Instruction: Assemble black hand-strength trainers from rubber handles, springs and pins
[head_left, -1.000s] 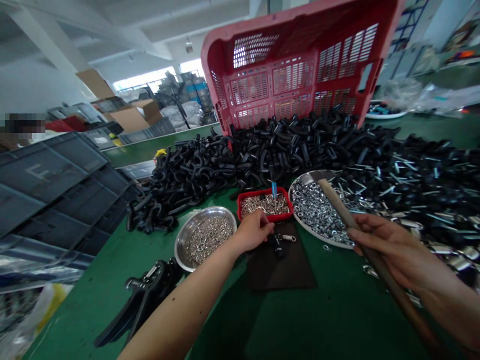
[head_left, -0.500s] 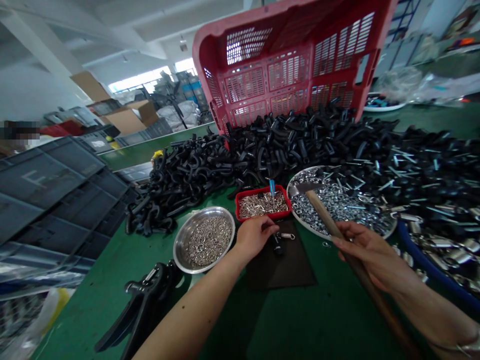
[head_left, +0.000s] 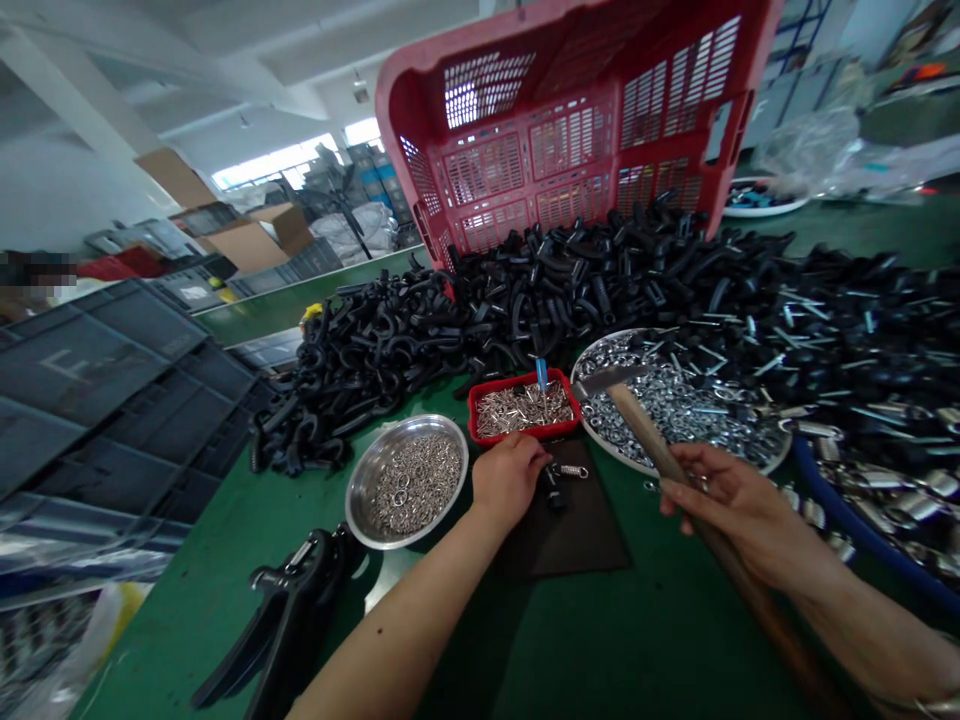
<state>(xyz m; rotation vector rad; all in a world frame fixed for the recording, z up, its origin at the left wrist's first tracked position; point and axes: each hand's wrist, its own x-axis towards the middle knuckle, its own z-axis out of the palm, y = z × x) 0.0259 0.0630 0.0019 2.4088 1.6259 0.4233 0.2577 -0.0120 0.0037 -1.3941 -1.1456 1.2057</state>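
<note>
My right hand (head_left: 739, 505) is closed round the wooden handle of a hammer (head_left: 641, 425); its metal head hangs over the big round tray of nuts (head_left: 592, 352). My left hand (head_left: 510, 475) rests on a dark mat (head_left: 574, 525), fingers curled on a small black part (head_left: 553, 488) with a spring sticking out to the right. Just beyond that hand stands a small red tray of metal pins (head_left: 523, 408) with a blue-handled tool upright in it.
A steel bowl of small rings (head_left: 409, 480) sits left of the mat. A heap of black plastic handles (head_left: 525, 300) spills from a tipped red crate (head_left: 570, 120). Finished black clamps (head_left: 289, 610) lie near left; grey crates (head_left: 112, 390) stack at far left.
The hammer head has swung left and lower over the nut tray. My right hand has come a little nearer the mat. My left hand stays on the small part.
</note>
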